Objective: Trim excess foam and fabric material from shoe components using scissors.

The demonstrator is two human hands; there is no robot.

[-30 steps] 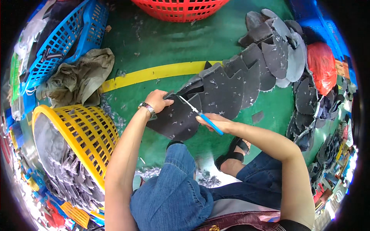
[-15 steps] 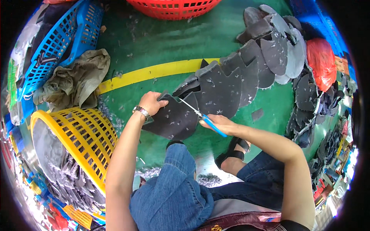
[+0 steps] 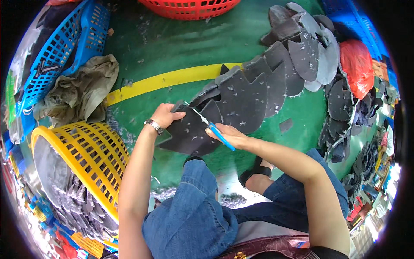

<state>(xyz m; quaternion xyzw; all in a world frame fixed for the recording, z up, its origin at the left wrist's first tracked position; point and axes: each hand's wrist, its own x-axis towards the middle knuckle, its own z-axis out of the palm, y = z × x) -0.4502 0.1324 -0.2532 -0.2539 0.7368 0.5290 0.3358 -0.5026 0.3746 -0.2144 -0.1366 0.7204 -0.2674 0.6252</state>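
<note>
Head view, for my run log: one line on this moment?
left hand: holds dark sheet | right hand: blue-handled scissors on sheet | yellow basket left

Dark grey felt piece (image 3: 189,134) flat above knee; blue-handled scissors (image 3: 213,128) cutting its top edge

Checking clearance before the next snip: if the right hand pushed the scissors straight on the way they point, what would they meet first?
Likely the left hand: the scissors in the right hand point up-left across the dark grey piece toward its fingers, though depth is unclear.
</note>
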